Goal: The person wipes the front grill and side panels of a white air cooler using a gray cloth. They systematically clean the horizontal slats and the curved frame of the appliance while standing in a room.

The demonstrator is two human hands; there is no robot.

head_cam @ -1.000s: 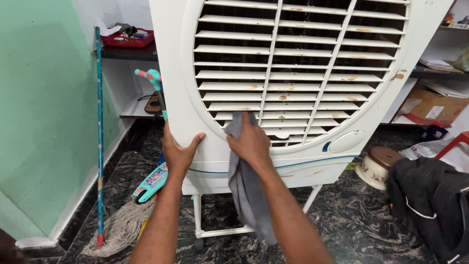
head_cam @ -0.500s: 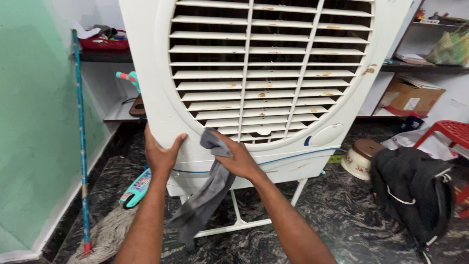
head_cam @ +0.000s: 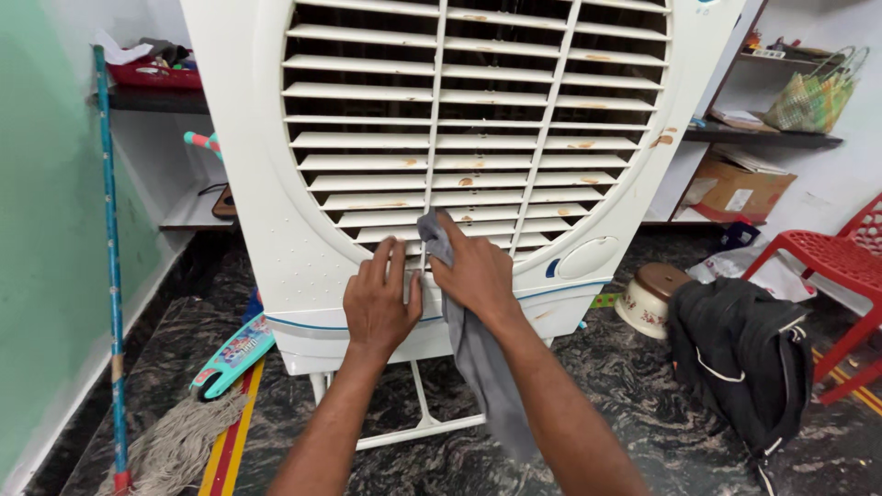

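A tall white air cooler [head_cam: 276,220] with a slatted round grille stands in front of me on a thin white stand. Brown spots mark its slats. My right hand [head_cam: 473,271] grips a grey cloth [head_cam: 482,367] and presses its top end against the lowest slats of the grille; the rest of the cloth hangs down past my forearm. My left hand [head_cam: 378,301] lies flat on the cooler's front just left of the right hand, fingers spread upward, touching the grille's lower rim.
A blue-handled mop [head_cam: 110,276] leans on the green wall at left, beside a teal toy scooter [head_cam: 230,354]. A black backpack [head_cam: 744,354], a red plastic chair [head_cam: 827,266] and a lidded bowl [head_cam: 648,298] sit at right. Shelves hold a cardboard box [head_cam: 735,188].
My left hand slid from the cooler's left edge in to the grille's lower rim beside the right hand. The right hand with the cloth rose back onto the lowest slats. The view shifted right.
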